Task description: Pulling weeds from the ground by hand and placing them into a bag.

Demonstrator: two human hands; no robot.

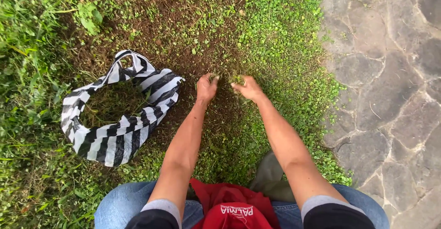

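Weeds (pixel 275 50) — low, small-leaved green cover over the ground, thickest along the right side against the stone paving (pixel 390 73); thinned to bare brown soil (pixel 183 22) toward the top middle. Judged light, soft and easily torn; leaves likely to strip off if pulled from the top, so the hold belongs low, at the base of a tuft near the soil.

Tufts (pixel 236 79) — small green clumps showing at the fingertips of both hands, at the boundary between bare soil and green cover.

Left hand (pixel 206 87) — fingers curled closed, pinching a small tuft at its top; knuckles toward the camera, resting on or just above the soil.

Right hand (pixel 248 89) — fingers drawn together around a tuft, thumb side inward; just beside the left hand, the two nearly touching.

Bag (pixel 120 112) — black-and-white striped, soft plastic, mouth lying open on the ground to the left of the left arm; pulled greenery visible inside.

Grass (pixel 27 73) — taller blades along the left edge, beyond the bag.

Red cloth (pixel 229 203) — at the bottom edge, between the knees, over blue jeans (pixel 119 203).
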